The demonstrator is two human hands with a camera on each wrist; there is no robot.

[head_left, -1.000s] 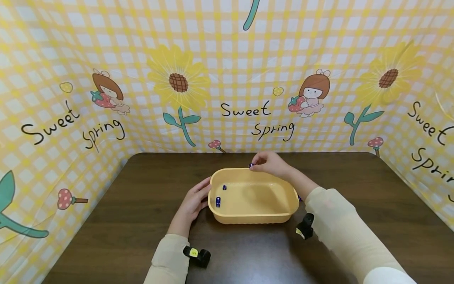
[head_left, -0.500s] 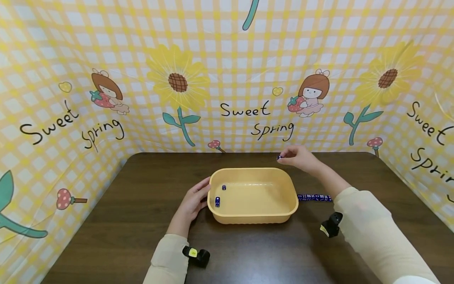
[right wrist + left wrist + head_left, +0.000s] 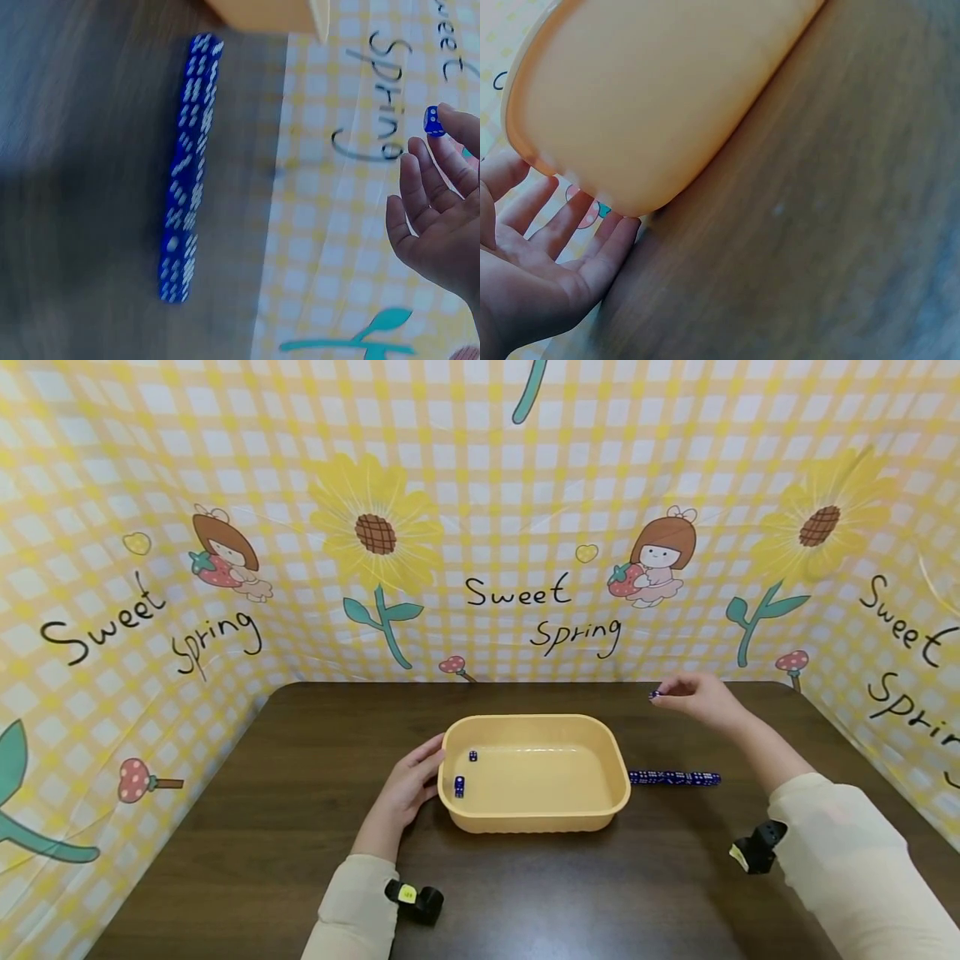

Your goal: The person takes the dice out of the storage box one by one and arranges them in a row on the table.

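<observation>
In the head view a yellow plastic basin (image 3: 540, 824) stands on the table, with a few blue dice (image 3: 459, 787) near its left end. My left hand (image 3: 408, 785) rests against the basin's left outer wall. The left wrist view has those fingers (image 3: 562, 225) extended, tips at the basin's side. Above the table at the back right, my right hand (image 3: 701, 700) pinches one blue die (image 3: 433, 121) between thumb and index finger, the other fingers loosely bent. A straight row of blue dice (image 3: 675, 777) runs rightward from the basin's right side, below and nearer than that hand.
The dark wooden table (image 3: 525, 893) reaches back to a yellow checked cloth (image 3: 480, 510) hung around its back and sides. A black camera (image 3: 759, 847) is strapped to the right wrist and another camera (image 3: 417, 902) to the left.
My right hand has moved right with the die, from over the basin's back rim to beyond its right side. The dice row has come into full view. The left hand stays in place.
</observation>
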